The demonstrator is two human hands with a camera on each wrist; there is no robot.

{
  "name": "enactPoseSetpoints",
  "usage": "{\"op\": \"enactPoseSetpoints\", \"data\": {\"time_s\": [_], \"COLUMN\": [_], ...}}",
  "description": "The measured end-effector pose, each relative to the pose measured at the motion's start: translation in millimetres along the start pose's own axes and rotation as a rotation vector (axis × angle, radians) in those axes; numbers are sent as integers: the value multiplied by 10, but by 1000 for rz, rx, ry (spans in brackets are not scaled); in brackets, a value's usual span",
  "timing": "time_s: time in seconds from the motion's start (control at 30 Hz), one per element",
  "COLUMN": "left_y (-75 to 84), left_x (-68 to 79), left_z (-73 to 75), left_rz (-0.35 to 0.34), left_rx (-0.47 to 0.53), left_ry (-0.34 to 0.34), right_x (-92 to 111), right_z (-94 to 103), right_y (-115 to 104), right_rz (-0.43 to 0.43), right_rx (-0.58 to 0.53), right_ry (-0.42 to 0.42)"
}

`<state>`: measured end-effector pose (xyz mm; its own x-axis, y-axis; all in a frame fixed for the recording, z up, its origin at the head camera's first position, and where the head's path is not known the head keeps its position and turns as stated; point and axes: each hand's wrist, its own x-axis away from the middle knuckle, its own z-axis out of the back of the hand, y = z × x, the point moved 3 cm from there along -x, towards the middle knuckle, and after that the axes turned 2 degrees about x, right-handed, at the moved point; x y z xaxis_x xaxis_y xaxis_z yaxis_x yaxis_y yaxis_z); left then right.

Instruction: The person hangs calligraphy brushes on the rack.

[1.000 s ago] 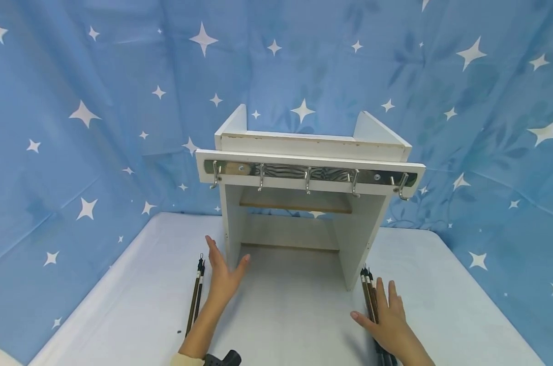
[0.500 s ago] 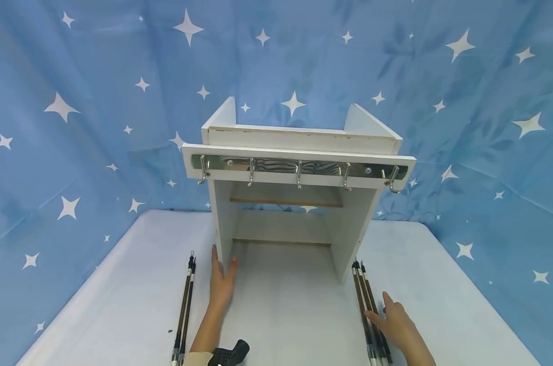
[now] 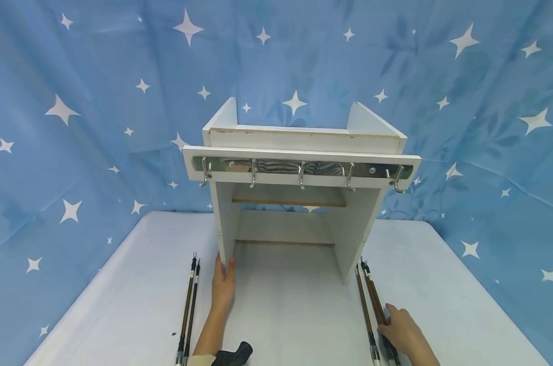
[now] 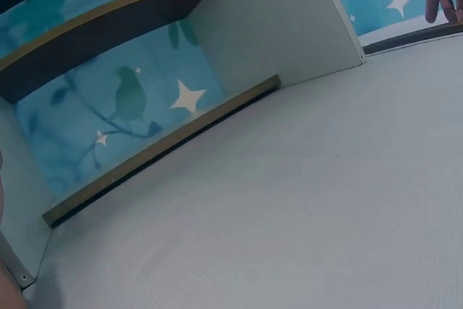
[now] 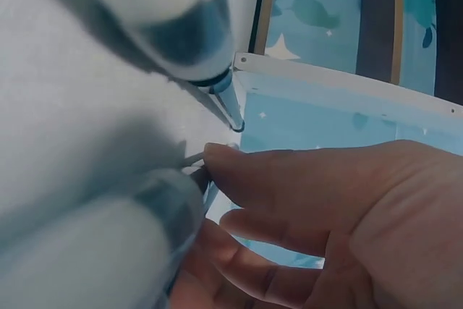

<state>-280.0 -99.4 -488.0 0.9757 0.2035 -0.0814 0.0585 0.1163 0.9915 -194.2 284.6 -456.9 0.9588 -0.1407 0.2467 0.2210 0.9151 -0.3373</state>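
Left hand [image 3: 223, 292]: clamped on the low front edge of the white shelf unit [image 3: 355, 229], which rises ahead of it
Right hand [image 3: 403, 333]: thumb and fingers pinching dark brushes [image 3: 375, 295], tips pointing forward
Lone brush [image 3: 365, 305]: just left of the right hand
Brush pair [image 3: 187, 307]: lying left of the left hand
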Motion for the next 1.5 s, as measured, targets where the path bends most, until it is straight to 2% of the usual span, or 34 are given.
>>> {"op": "enactPoseSetpoints", "data": {"time_s": [0.47, 0.67, 0.77, 0.9, 1.1, 1.17, 1.23, 1.3, 1.5], "left_y": [-1, -11, -4, 15, -18, -38, -49, -45, -13], "left_x": [-6, 0, 0, -2, 30, 38, 39, 36, 29], "left_z": [-12, -10, -6, 1, -4, -11, -19, -21, -2], "left_rz": [-42, -23, -25, -36, -24, -22, -27, -36, -47], "left_rx": [5, 5, 3, 10, 5, 5, 8, 1, -13], "left_ry": [9, -10, -16, -23, -18, -17, -20, -16, -9], "right_x": [44, 36, 36, 31, 45, 63, 93, 125, 205], "right_z": [-4, -13, 1, 15, 18, 41, 88, 147, 226], "right_y": [-63, -84, -100, -91, -47, -40, -45, -76, -196], "right_rz": [-43, -53, -29, -13, -14, -15, -5, 17, 161], "right_rx": [32, 48, 70, 55, -4, -33, -53, -83, -218], "right_ry": [25, 34, 59, 85, 75, 100, 177, 315, 872]}}
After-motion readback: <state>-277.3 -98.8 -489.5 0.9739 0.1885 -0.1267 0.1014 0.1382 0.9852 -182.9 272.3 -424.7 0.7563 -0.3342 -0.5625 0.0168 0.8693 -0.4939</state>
